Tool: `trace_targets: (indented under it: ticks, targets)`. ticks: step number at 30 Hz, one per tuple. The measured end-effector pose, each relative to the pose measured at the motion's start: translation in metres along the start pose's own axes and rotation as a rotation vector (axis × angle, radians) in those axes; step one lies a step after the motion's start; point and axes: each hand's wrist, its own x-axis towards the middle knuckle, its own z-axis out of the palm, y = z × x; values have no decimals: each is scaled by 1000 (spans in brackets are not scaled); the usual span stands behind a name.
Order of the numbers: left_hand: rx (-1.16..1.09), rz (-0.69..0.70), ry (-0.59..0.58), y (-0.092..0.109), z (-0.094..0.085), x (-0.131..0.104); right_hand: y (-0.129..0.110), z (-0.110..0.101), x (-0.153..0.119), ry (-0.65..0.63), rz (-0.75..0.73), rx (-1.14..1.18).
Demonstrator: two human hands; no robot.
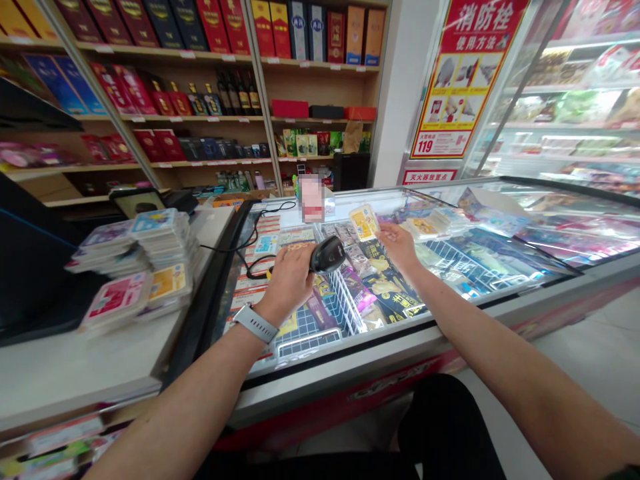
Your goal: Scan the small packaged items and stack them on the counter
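Note:
My left hand point(291, 279), with a grey watch point(256, 323) on its wrist, is wrapped round a black handheld scanner point(327, 255) above the glass-topped freezer point(300, 373). The scanner's head points right, and a black cable point(256, 230) loops behind it. Between the fingertips of my right hand point(397, 244) is a yellow and white flat package point(365, 223), held upright over the freezer. Just right of this hand, a pile of similar flat packages point(431, 225) lies on the glass. Wire baskets and bagged goods show through the glass.
Stacks of flat packages point(165, 243) stand on the white counter point(125, 363) at the left, beside a black monitor point(30, 267). Shelves point(200, 52) with boxes and bottles line the back. An open carton point(493, 210) rests on the freezer at the right.

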Motion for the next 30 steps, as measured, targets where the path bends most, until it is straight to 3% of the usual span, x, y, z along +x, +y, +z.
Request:
trace_targets:
  ticks: [14, 30]
  targets:
    - [4, 15, 9, -3, 4, 1, -5, 1, -3, 24, 24, -25]
    - [-21, 0, 41, 5, -5, -1, -2, 7, -2, 24, 12, -14]
